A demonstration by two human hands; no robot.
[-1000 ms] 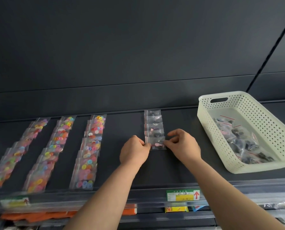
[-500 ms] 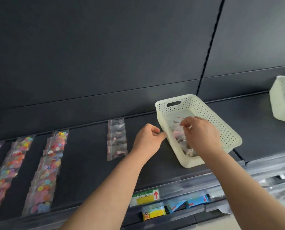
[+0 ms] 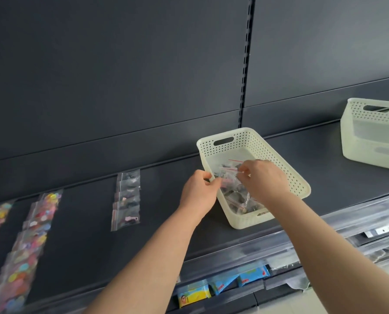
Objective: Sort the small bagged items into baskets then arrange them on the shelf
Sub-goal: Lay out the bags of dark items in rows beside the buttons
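Alongside, bag rows (image 3: 126, 200) lie left, spare basket (image 3: 374, 137) right.

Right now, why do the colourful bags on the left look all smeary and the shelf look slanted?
Head view: the colourful bags sit at the frame's edge, where the wide lens stretches and smears them; the same lens likely makes the shelf slant; mid-frame, the white basket and its clear bags look sharper.

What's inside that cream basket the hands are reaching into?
Small clear bags with red seal lines, holding dark pieces. The right hand pinches one and hides whatever lies beneath it. The far end of the basket looks bare.
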